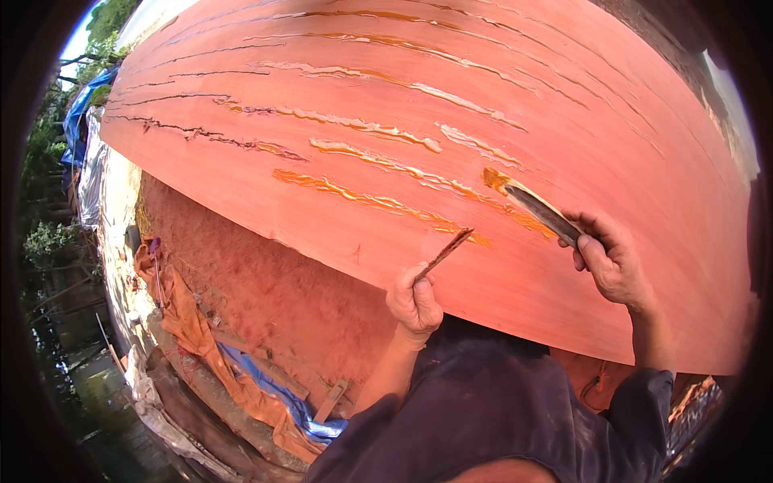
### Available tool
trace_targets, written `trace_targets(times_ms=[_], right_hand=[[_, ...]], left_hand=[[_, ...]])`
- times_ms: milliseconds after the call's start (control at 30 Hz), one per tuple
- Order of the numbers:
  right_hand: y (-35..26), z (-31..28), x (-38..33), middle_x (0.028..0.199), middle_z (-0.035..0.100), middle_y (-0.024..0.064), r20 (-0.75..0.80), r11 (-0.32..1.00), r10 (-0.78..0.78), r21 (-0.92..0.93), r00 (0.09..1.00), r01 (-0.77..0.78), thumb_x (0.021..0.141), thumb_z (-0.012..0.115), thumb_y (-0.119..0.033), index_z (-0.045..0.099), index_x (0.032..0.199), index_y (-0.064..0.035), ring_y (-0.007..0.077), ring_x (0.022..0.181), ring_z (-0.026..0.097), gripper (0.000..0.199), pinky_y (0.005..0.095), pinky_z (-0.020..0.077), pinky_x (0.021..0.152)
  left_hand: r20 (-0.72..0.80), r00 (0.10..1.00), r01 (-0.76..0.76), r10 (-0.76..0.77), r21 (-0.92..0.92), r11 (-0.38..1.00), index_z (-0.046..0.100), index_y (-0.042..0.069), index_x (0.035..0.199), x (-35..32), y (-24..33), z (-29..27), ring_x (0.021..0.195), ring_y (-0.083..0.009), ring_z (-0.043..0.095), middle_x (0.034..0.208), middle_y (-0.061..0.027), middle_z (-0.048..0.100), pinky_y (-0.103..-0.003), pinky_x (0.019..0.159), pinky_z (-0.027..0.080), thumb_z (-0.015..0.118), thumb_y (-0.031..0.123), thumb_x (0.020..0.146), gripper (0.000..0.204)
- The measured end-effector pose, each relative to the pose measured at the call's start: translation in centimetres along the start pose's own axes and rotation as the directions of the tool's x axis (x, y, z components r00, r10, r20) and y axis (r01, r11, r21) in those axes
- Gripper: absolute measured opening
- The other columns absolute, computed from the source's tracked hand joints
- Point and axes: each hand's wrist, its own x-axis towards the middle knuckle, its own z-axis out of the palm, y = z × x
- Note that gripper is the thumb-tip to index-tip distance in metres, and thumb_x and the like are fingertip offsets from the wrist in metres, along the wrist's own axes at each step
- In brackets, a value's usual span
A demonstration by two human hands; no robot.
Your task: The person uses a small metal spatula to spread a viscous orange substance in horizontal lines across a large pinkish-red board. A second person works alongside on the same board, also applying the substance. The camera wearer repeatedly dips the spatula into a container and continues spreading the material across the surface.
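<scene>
In the head camera's view, a person in a dark short-sleeved shirt (pixel 491 410) works at a broad, curved, coral-red panel (pixel 555 322) filling the frame from 9 o'clock through 12 to 4. At 3 o'clock, the fingers of the right hand (pixel 609 259) grasp a long, narrow, dark grey tool with a pale edge (pixel 546 216), its tip, toward 10 o'clock, loaded with orange paste (pixel 494 179). Near the centre, toward 5 o'clock, the left hand's (pixel 415 303) fingers are closed around a thin, flat, reddish-brown strip (pixel 444 256) pointing between 1 and 2 o'clock. Whether either tip touches the panel cannot be told. Rough, glossy ridges streak the panel: an orange bead (pixel 362 197) at 11 o'clock, a thick cream bead (pixel 477 146) between 1 and 2. Thin dark cracks (pixel 181 129) run at 10 o'clock. Below the panel's edge lies reddish ground (pixel 266 282), with crumpled orange cloth (pixel 189 318) at 8 o'clock and blue sheeting (pixel 318 428) at 7.
</scene>
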Motion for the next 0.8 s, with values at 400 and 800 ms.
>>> trace_targets(times_ms=[400,800], right_hand=[[-0.5,0.6,12.4,0.08,0.069,0.0007,-0.137,0.952,0.003,-0.303,0.991,-0.045,0.096,0.058,-0.009,0.074,0.11,0.0005,0.0067,0.073,0.059,0.023,0.0267,0.0494,0.066],[1.4,0.9,14.6,0.077,0.069,0.002,-0.103,0.944,-0.045,-0.33,0.994,0.008,0.095,0.059,-0.009,0.074,0.109,0.0016,0.0073,0.067,0.058,0.023,0.0269,0.0482,0.061]], left_hand=[[0.081,0.996,0.06,-0.046,-0.182,0.982,0.058,-0.001,0.116,0.1,0.4,0.6,0.062,-0.0114,0.055,0.074,-0.0071,0.06,-0.025,0.059,0.046,0.047,0.011,0.101,0.022],[0.118,0.993,0.005,0.009,-0.118,0.993,0.058,-0.003,0.114,0.9,0.5,0.3,0.059,-0.0192,0.061,0.074,-0.0101,0.063,-0.029,0.054,0.049,0.053,0.005,0.099,0.018]])
